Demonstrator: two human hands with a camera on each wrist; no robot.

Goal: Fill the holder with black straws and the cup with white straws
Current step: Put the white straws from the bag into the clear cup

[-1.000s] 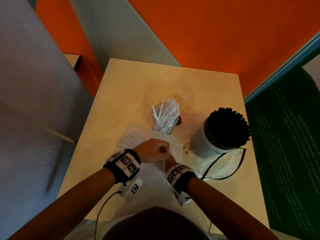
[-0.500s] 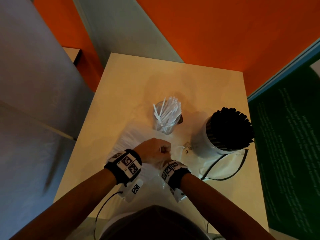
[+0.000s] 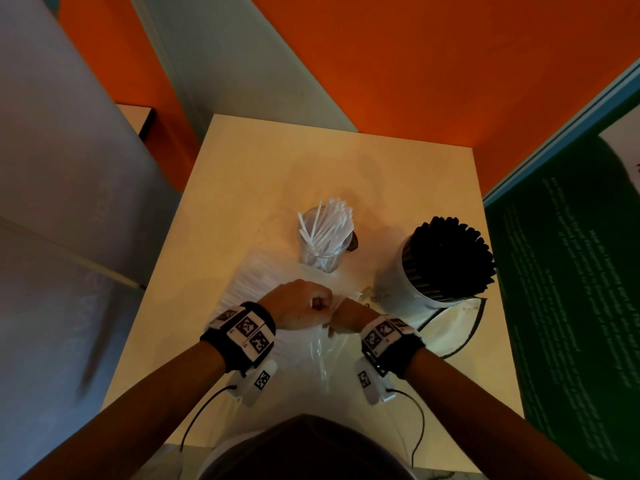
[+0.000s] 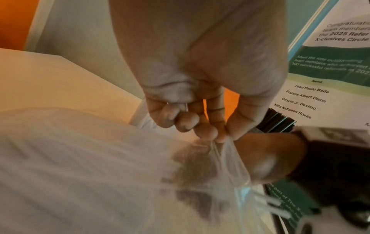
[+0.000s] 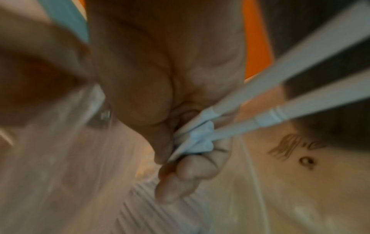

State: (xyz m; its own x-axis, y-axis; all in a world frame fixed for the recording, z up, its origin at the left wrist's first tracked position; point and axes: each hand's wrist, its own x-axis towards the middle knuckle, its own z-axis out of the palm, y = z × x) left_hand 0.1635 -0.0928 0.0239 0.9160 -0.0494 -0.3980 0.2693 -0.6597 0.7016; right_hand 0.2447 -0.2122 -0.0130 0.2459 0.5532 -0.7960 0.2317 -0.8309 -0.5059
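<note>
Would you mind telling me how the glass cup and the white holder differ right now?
The cup is clear glass; the holder is opaque white. The cup holds a loose lot of white straws; the holder is packed with black straws. The holder looks wider. Both stand on the table.

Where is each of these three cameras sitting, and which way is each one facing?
Head: above, facing down at the table; both forearms, left hand and right hand show.
Left wrist: along the left hand, whose fingers pinch the plastic bag.
Right wrist: along the right hand's grip on white straws.
Shared: the bag appears in all three views.
</note>
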